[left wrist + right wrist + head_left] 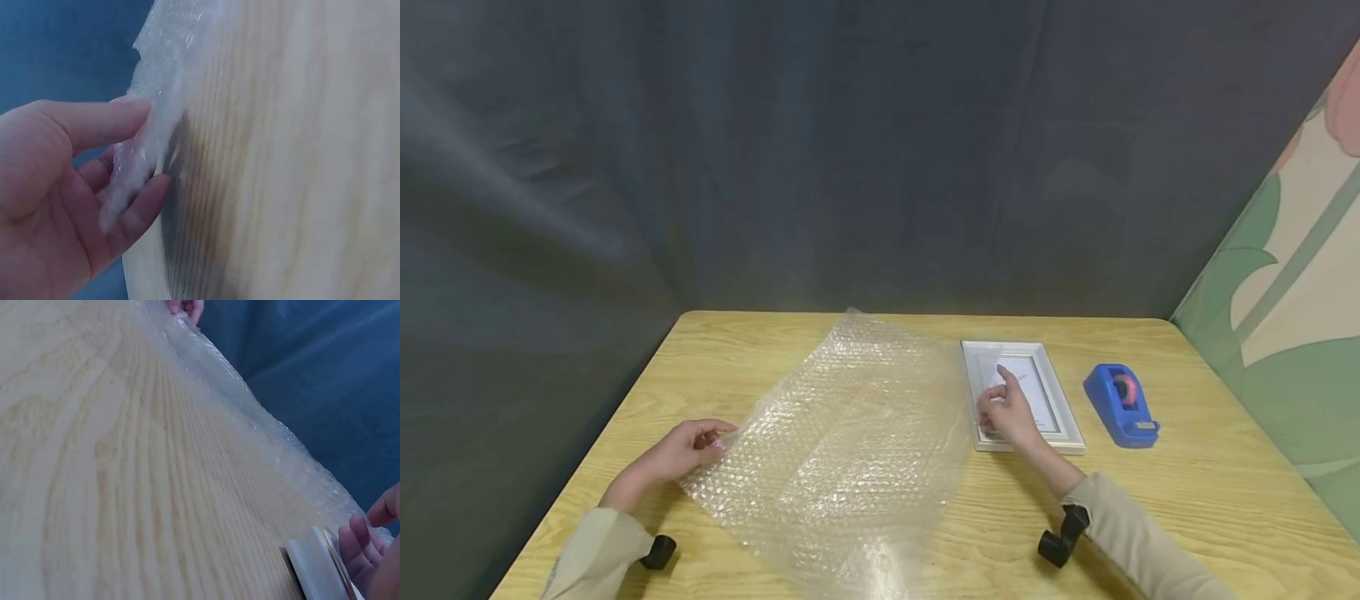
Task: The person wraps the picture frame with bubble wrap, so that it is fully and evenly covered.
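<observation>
A large sheet of clear bubble wrap [850, 433] spreads between my two hands, over the wooden table. My left hand [681, 454] pinches its left corner between thumb and fingers; in the left wrist view the crumpled wrap [159, 94] passes through that grip. Above the picture frame, my right hand [1009, 412] holds the sheet's right edge, index finger extended and other fingers curled. The white picture frame [1062, 404] lies face up beneath it, partly covered by the hand. In the right wrist view, the frame's corner [315, 565] shows beside the fingers.
A blue tape dispenser [1116, 417] with a pink-cored roll stands right of the frame. The wooden table [1210, 467] ends at a dark curtain [850, 167] behind and at left. A flower-patterned panel [1300, 333] borders the right side.
</observation>
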`<state>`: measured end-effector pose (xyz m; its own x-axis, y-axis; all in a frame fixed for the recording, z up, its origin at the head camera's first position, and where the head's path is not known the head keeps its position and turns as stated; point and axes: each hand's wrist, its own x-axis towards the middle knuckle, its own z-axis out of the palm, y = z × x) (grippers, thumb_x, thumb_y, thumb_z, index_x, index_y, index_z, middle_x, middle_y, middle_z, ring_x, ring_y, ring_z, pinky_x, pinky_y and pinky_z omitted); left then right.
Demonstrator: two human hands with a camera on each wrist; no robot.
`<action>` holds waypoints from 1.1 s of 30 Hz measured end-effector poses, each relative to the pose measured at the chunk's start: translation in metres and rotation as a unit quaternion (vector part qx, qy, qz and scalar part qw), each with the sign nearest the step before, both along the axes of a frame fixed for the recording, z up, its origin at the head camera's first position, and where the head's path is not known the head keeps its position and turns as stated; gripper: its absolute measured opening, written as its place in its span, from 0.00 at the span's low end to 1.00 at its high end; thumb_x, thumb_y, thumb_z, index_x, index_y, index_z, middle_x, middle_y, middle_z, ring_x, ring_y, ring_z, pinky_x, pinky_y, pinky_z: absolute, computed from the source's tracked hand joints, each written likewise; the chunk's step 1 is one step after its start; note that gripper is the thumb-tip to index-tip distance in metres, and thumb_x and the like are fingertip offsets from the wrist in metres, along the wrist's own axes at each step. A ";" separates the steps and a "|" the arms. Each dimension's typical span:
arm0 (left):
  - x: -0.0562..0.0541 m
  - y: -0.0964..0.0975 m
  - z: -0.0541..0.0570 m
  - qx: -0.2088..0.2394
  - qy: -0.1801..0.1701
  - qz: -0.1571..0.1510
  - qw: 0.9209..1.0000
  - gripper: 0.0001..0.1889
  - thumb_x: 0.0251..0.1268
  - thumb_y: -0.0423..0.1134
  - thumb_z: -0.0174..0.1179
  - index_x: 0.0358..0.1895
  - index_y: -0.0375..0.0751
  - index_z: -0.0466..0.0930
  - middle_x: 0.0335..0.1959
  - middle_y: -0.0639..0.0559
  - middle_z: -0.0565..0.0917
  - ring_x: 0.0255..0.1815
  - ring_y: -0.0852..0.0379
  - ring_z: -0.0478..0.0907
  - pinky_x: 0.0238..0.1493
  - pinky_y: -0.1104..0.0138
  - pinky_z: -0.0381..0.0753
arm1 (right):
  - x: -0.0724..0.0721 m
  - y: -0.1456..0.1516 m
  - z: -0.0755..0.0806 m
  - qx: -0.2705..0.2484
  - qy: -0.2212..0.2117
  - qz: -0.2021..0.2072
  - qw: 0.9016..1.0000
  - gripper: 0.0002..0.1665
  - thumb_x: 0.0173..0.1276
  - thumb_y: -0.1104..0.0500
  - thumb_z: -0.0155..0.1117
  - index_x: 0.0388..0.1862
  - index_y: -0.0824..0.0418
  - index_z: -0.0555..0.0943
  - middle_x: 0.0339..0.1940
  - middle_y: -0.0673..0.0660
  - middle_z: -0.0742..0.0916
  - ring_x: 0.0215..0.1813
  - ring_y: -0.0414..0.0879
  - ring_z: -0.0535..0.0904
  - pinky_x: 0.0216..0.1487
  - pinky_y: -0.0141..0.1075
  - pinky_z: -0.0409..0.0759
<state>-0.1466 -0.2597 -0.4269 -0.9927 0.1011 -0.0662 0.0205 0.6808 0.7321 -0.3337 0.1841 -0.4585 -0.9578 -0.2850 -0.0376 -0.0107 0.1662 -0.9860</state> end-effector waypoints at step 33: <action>-0.020 0.061 0.022 -0.149 0.065 0.166 0.973 0.31 0.60 0.46 0.58 0.62 0.31 0.64 0.60 0.31 0.66 0.59 0.33 0.63 0.53 0.42 0.67 | -0.041 0.067 -0.002 0.171 0.165 0.043 0.970 0.39 0.64 0.54 0.57 0.65 0.75 0.56 0.44 0.69 0.76 0.33 0.50 0.77 0.27 0.31 0.75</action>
